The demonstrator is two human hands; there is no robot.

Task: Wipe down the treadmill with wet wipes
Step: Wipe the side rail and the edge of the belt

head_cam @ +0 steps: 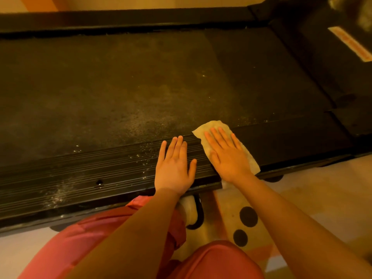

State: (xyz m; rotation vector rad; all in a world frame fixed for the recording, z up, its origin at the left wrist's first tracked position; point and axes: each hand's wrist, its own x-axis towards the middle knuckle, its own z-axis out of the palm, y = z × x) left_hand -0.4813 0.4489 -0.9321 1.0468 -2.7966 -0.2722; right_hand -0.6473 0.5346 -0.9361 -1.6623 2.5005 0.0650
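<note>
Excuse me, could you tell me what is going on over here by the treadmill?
A person in pink trousers crouches beside a black treadmill, wiping it down. The right hand presses a pale crumpled wet wipe flat onto the near black side rail, while the left hand rests flat on that rail just beside it. The dark running belt and the rail to the left look dusty and speckled; the stretch to the right looks darker.
</note>
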